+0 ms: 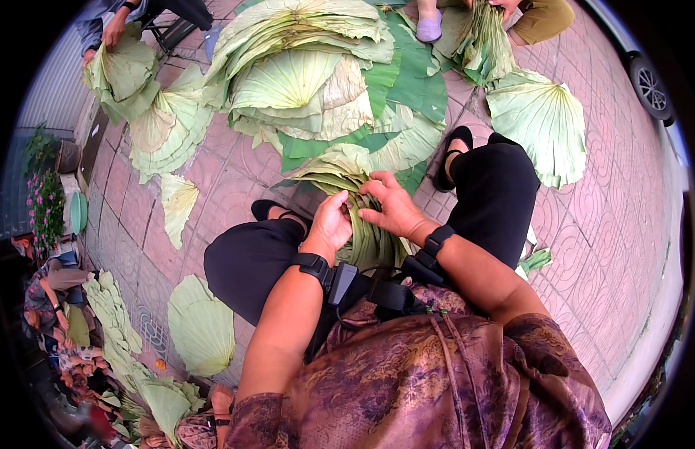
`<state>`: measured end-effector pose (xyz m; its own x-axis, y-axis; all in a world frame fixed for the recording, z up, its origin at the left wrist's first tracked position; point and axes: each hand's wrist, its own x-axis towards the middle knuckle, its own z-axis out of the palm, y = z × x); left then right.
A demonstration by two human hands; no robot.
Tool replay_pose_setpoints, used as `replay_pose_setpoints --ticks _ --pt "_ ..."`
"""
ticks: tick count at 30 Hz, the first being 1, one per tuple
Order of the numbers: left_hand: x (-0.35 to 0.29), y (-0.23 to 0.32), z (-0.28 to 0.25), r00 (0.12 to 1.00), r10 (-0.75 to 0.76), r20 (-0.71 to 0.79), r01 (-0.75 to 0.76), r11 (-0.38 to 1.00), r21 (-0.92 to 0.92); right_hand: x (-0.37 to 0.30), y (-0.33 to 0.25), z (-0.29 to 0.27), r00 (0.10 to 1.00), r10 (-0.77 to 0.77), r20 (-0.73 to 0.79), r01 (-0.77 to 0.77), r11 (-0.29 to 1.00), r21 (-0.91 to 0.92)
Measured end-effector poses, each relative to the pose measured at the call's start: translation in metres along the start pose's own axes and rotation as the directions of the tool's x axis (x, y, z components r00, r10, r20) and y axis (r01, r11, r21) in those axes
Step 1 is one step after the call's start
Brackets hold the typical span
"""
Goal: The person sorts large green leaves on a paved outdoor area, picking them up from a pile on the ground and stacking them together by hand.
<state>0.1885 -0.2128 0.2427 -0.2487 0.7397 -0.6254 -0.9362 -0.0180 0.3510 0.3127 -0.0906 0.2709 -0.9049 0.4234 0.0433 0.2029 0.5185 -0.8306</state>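
Note:
Between my knees I hold a bundle of folded lotus leaves (377, 243), gathered at the middle and fanning out above and below my hands. My left hand (331, 223) wraps the bundle's left side, its thumb pointing up along the leaves. Opposite it, my right hand (396, 207) has its fingers bent over the bundle's right side and presses on it. The hands are close together, and whatever lies between the fingertips is too small to make out. Just beyond stands a tall pile of flat, pale green lotus leaves (299, 78), some browned at the edges.
Dark green leaves (418, 75) spread under the pile on the red paving (587, 247). At far left a person's hand (115, 30) holds leaves; at far right another person grips a leaf bundle (486, 45). Loose leaves (201, 327) lie around. A car wheel (650, 84) shows at right.

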Motion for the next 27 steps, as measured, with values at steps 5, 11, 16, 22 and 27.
replay_pose_setpoints --ticks 5,11,16,22,27 --pt "0.001 0.0 -0.002 1.0 -0.028 -0.003 0.028 0.998 0.061 0.003 0.002 0.0 0.998 0.05 0.042 -0.05 0.999 0.011" --pt "-0.004 -0.002 0.002 1.0 -0.007 0.018 0.005 0.994 0.111 0.003 -0.005 0.0 0.988 0.155 -0.017 -0.154 0.988 0.026" --pt "-0.006 -0.005 0.013 0.997 -0.067 0.032 0.064 0.993 0.096 0.004 -0.014 -0.003 0.979 0.197 0.053 -0.194 0.979 -0.068" --pt "-0.009 0.003 0.024 0.994 -0.028 -0.102 0.029 1.0 0.008 0.005 -0.035 -0.016 0.992 0.03 0.126 -0.02 0.997 -0.077" --pt "-0.022 0.013 0.029 0.998 -0.032 -0.054 0.031 0.999 -0.022 0.01 -0.058 -0.022 0.975 -0.131 0.179 0.15 0.984 -0.096"
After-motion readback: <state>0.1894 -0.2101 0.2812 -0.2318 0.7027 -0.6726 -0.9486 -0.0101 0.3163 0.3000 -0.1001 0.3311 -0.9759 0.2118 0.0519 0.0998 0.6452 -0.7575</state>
